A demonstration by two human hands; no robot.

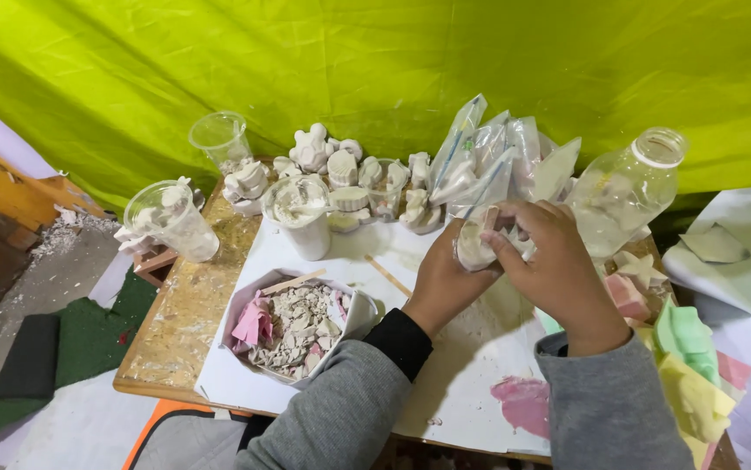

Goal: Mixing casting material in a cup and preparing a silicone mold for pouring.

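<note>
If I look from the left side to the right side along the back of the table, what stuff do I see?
Tipped clear plastic cup → upright clear cup → white cup with a stirring stick → white plaster figures → clear plastic bags → big clear bottle.

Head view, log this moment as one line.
left hand: holds small white mould | right hand: pinches its top | near: bowl of plaster scraps, glass bottle, white cup
</note>
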